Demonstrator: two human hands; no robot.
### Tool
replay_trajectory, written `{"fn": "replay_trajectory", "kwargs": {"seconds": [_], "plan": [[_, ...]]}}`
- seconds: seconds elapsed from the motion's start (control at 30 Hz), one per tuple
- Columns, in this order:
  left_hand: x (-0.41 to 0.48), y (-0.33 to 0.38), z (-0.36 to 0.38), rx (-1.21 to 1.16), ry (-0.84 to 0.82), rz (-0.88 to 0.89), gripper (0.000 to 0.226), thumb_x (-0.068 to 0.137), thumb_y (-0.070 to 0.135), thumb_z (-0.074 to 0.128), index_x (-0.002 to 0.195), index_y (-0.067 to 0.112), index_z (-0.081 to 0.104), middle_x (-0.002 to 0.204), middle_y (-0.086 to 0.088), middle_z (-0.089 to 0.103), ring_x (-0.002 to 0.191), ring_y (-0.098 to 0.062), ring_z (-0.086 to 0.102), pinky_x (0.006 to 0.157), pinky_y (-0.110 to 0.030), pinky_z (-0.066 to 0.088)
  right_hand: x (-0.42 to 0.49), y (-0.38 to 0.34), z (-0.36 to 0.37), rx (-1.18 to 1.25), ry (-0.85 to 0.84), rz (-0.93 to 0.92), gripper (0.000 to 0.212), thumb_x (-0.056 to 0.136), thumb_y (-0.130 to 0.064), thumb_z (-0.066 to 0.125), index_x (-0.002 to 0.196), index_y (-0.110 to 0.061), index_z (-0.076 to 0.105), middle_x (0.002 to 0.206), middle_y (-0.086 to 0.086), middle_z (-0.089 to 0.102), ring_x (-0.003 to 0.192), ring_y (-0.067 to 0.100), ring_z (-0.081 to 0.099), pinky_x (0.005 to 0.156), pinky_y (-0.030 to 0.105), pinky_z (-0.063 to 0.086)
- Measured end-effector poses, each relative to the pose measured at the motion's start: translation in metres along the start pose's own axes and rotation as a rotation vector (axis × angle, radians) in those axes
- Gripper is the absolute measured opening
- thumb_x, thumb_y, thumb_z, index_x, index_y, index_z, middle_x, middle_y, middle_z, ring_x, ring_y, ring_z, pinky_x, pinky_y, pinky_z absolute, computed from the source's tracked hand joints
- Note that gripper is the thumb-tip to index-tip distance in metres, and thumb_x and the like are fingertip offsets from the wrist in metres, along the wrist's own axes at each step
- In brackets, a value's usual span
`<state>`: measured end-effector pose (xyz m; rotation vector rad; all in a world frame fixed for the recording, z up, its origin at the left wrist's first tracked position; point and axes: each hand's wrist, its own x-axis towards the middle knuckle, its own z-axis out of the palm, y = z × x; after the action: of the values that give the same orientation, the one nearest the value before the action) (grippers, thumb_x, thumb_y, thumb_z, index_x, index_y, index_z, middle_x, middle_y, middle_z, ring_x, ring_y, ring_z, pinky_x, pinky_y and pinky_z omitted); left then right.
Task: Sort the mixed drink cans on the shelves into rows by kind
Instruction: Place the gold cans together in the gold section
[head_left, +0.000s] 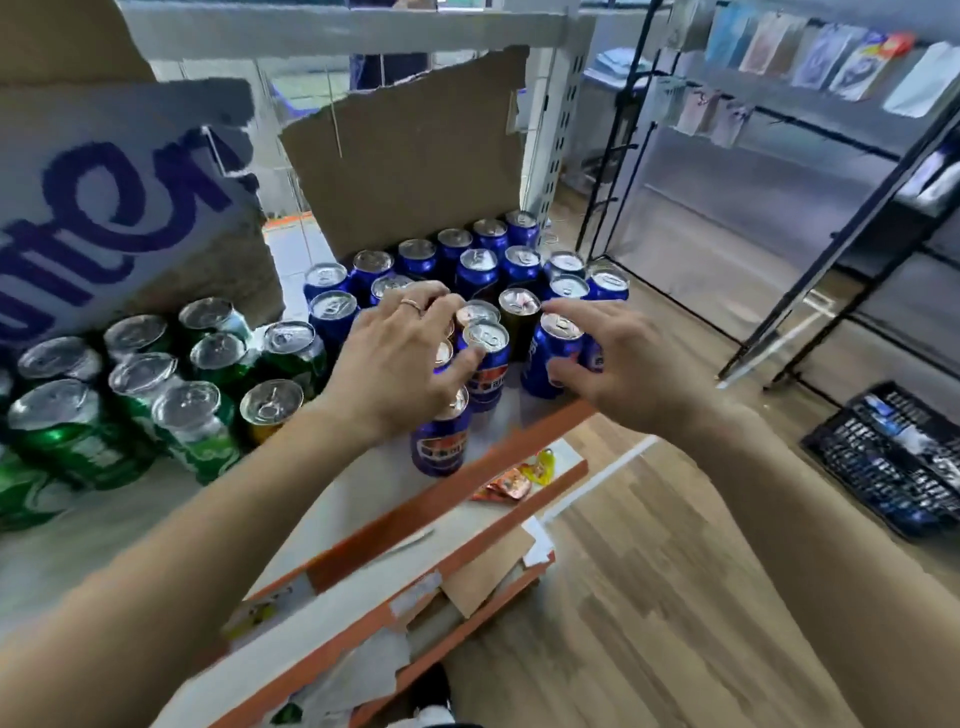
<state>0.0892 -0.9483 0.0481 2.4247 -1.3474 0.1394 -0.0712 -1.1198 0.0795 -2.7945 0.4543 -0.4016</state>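
Shelf (130, 525), two hands (410, 353) (618, 353) on blue cans (488, 384)

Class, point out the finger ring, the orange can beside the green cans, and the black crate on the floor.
ring (413, 305): head view, on the band.
orange can (271, 399): head view, on its lid.
black crate (872, 467): head view, on its latticed face.

- The can (551, 358) gripped in our right hand (618, 358) is blue.
- Just left of our grip: a banded can (485, 382), blue with red-orange.
- Behind the grip: a dark brown can (519, 325).
- Far left: green cans (200, 436).
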Motion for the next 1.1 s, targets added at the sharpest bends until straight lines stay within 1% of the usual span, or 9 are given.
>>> {"fn": "replay_trajectory", "kwargs": {"seconds": [0.23, 0.37, 0.5, 0.63, 0.77, 0.8, 0.9, 1.0, 1.1], "plan": [[0.063, -0.015, 0.021, 0.027, -0.105, -0.116, 0.068, 0.088, 0.066, 0.041, 0.14, 0.021, 0.049, 0.144, -0.001, 0.05, 0.131, -0.027, 0.044, 0.104, -0.044, 0.038, 0.082, 0.029, 0.006, 0.003, -0.1, 0.017, 0.057, 0.087, -0.032, 0.07, 0.141, -0.024, 0.053, 0.14, -0.001, 0.058, 0.129, 0.018, 0.049, 0.103, 0.029, 0.035], [0.1, -0.011, 0.034, 0.106, -0.127, -0.21, 0.07, 0.086, 0.067, 0.046, 0.139, 0.023, 0.048, 0.139, -0.002, 0.053, 0.124, -0.027, 0.049, 0.1, -0.044, 0.038, 0.124, 0.045, 0.011, -0.074, -0.233, -0.009, 0.058, 0.089, -0.038, 0.067, 0.142, -0.025, 0.05, 0.135, 0.003, 0.06, 0.126, 0.024, 0.051, 0.102, 0.038, 0.04], [0.132, -0.003, 0.054, 0.108, -0.245, -0.373, 0.064, 0.082, 0.066, 0.048, 0.13, 0.024, 0.052, 0.13, -0.002, 0.055, 0.121, -0.027, 0.049, 0.099, -0.047, 0.038, 0.161, 0.061, 0.022, -0.166, -0.347, -0.066, 0.054, 0.087, -0.041, 0.066, 0.137, -0.025, 0.053, 0.123, 0.005, 0.064, 0.12, 0.028, 0.054, 0.099, 0.042, 0.039], [0.152, 0.013, 0.073, 0.204, -0.401, -0.492, 0.062, 0.082, 0.071, 0.05, 0.12, 0.022, 0.056, 0.123, -0.003, 0.057, 0.123, -0.028, 0.048, 0.108, -0.055, 0.024, 0.186, 0.078, 0.038, -0.208, -0.435, -0.116, 0.037, 0.082, -0.044, 0.065, 0.112, -0.022, 0.065, 0.103, 0.003, 0.065, 0.102, 0.024, 0.057, 0.087, 0.044, 0.037], [0.165, 0.022, 0.08, 0.239, -0.495, -0.585, 0.034, 0.084, 0.054, 0.057, 0.092, 0.021, 0.053, 0.086, 0.0, 0.051, 0.113, -0.028, 0.046, 0.111, -0.06, 0.01, 0.206, 0.091, 0.055, -0.226, -0.473, -0.167, 0.03, 0.075, -0.04, 0.065, 0.094, -0.017, 0.064, 0.085, 0.004, 0.058, 0.094, 0.028, 0.056, 0.094, 0.051, 0.044], [0.167, 0.023, 0.081, 0.235, -0.5, -0.609, 0.03, 0.084, 0.049, 0.058, 0.09, 0.02, 0.052, 0.081, 0.001, 0.048, 0.106, -0.026, 0.045, 0.11, -0.06, 0.01, 0.209, 0.093, 0.059, -0.245, -0.485, -0.193, 0.027, 0.074, -0.038, 0.062, 0.09, -0.017, 0.063, 0.082, 0.004, 0.056, 0.093, 0.029, 0.055, 0.098, 0.056, 0.041], [0.171, 0.024, 0.084, 0.224, -0.459, -0.631, 0.018, 0.082, 0.036, 0.06, 0.087, 0.019, 0.056, 0.08, 0.001, 0.054, 0.09, -0.022, 0.05, 0.11, -0.059, 0.012, 0.205, 0.092, 0.064, -0.348, -0.505, -0.258, 0.009, 0.079, -0.026, 0.058, 0.078, -0.018, 0.055, 0.075, 0.001, 0.051, 0.09, 0.028, 0.051, 0.109, 0.062, 0.012], [0.173, 0.021, 0.086, 0.196, -0.435, -0.648, 0.013, 0.083, 0.031, 0.061, 0.092, 0.023, 0.062, 0.085, 0.002, 0.059, 0.093, -0.022, 0.052, 0.109, -0.058, 0.012, 0.198, 0.086, 0.062, -0.395, -0.492, -0.311, 0.023, 0.077, -0.019, 0.059, 0.066, -0.021, 0.039, 0.068, -0.003, 0.045, 0.081, 0.026, 0.052, 0.106, 0.054, 0.02], [0.171, 0.018, 0.085, 0.164, -0.418, -0.681, 0.021, 0.081, 0.029, 0.063, 0.101, 0.025, 0.067, 0.091, 0.002, 0.061, 0.098, -0.023, 0.051, 0.107, -0.056, 0.014, 0.201, 0.085, 0.061, -0.341, -0.481, -0.35, 0.029, 0.074, -0.018, 0.062, 0.063, -0.02, 0.035, 0.065, -0.003, 0.039, 0.075, 0.027, 0.047, 0.093, 0.043, 0.033]]}}
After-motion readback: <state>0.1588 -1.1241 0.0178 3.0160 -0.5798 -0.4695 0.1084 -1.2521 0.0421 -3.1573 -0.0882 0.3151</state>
